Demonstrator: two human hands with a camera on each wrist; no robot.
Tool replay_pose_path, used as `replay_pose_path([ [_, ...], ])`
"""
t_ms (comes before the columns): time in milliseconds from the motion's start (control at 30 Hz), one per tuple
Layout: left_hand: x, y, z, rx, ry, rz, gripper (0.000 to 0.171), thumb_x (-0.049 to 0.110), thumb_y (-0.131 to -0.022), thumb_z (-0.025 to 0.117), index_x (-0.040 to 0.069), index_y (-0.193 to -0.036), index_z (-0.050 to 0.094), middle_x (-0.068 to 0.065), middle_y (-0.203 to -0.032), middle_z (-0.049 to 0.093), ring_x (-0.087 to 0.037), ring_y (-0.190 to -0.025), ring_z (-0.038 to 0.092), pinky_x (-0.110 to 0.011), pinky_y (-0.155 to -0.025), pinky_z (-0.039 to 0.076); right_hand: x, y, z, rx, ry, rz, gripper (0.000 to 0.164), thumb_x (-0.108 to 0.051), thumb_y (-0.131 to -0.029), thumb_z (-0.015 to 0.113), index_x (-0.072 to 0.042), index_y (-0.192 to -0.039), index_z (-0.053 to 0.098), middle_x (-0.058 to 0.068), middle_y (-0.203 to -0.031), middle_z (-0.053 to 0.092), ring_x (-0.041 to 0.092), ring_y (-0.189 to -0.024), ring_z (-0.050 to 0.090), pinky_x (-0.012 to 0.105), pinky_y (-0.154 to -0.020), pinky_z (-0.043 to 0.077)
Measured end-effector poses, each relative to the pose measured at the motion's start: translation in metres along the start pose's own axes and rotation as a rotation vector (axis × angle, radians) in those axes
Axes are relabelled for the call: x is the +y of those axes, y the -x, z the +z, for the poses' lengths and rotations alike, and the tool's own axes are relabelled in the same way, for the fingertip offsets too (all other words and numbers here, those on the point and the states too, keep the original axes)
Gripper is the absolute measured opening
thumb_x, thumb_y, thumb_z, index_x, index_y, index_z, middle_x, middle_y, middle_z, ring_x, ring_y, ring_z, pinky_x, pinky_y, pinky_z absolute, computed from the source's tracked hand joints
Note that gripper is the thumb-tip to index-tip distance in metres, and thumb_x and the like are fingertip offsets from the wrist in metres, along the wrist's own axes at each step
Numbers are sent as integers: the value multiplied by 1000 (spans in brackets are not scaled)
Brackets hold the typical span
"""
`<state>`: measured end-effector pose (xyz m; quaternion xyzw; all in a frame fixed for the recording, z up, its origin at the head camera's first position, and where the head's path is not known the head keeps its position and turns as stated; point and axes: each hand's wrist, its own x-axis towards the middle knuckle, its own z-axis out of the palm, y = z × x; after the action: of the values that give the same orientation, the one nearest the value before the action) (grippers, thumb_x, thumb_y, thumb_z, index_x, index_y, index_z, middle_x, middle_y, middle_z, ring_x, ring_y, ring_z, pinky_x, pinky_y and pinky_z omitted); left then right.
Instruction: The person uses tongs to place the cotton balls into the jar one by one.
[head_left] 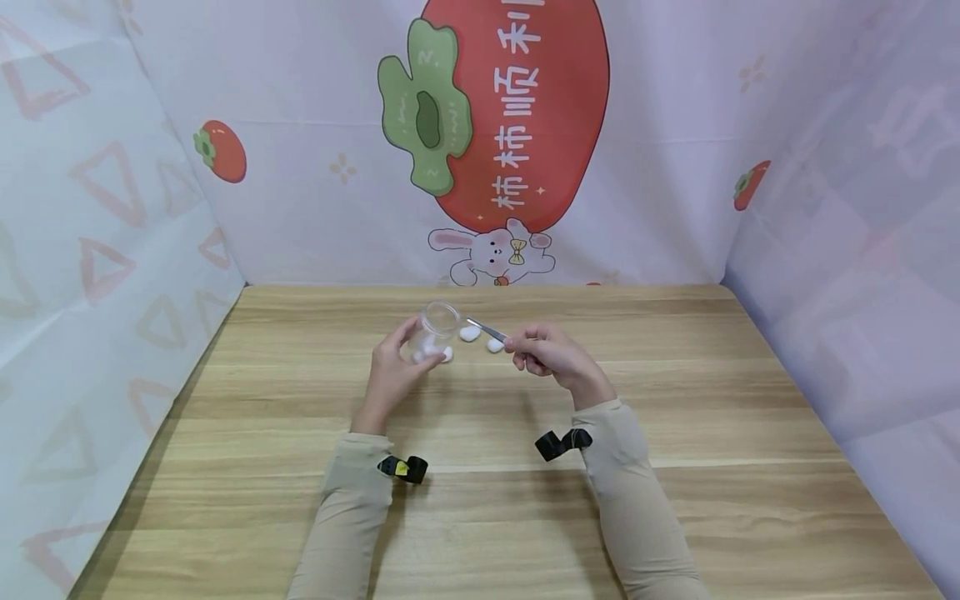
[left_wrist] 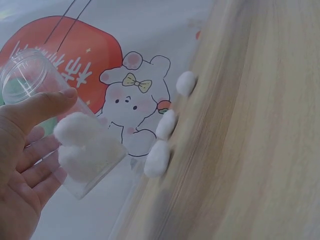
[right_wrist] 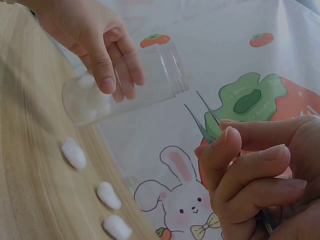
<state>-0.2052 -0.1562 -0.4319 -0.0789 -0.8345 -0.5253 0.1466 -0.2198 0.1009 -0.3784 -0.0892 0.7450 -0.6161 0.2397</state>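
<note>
My left hand grips a clear open-mouthed jar, thumb on one side and fingers on the other. The jar is tilted, with its mouth toward the right hand. White cotton balls lie at its bottom end. My right hand pinches metal tweezers between thumb and fingers. In the right wrist view the tweezer tips stand apart, close to the jar's mouth, with nothing between them. Three loose cotton balls, one of them the far cotton ball, rest on the table below.
The wooden table ends at a printed back sheet with a large persimmon and a rabbit. More printed sheeting rises along the left and right sides. A black strap-mounted camera is on the left wrist, another black camera on the right.
</note>
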Motion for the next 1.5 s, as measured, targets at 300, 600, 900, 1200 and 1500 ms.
replay_pose_path([
  [300,1,0,-2,3,23,-29,71,11,-70,85,3,-133,53,-20,-131,61,-35,-123,57,-50,-116,38,9,-2,1,11,-27,5,16,-10,-95,53,-7,-81,61,-7,-56,54,1,-40,35,14,-38,25],
  [600,0,0,-4,7,15,-21,70,11,-71,84,1,-133,53,-21,-132,60,-35,-124,57,-50,-116,38,18,-6,1,35,-23,34,16,-14,-96,53,-6,-84,60,-7,-58,54,0,-42,36,13,-39,27],
  [900,0,0,-5,4,29,-20,70,9,-72,83,0,-133,52,-22,-132,60,-36,-124,56,-51,-116,37,28,-9,2,68,-52,77,17,-15,-97,54,-3,-87,60,-7,-56,53,0,-41,37,12,-37,26],
  [1200,-1,0,-5,9,29,-17,68,9,-72,83,0,-133,52,-21,-132,60,-36,-125,56,-50,-116,38,38,-11,3,101,-72,104,27,-18,-97,54,9,-102,56,-8,-57,54,-1,-43,37,12,-40,28],
  [1500,0,-1,-5,8,29,-15,69,9,-72,83,0,-133,52,-21,-132,60,-36,-124,56,-52,-116,37,48,-13,-1,171,-73,135,26,-16,-98,53,9,-104,56,-8,-57,55,0,-45,38,13,-42,26],
])
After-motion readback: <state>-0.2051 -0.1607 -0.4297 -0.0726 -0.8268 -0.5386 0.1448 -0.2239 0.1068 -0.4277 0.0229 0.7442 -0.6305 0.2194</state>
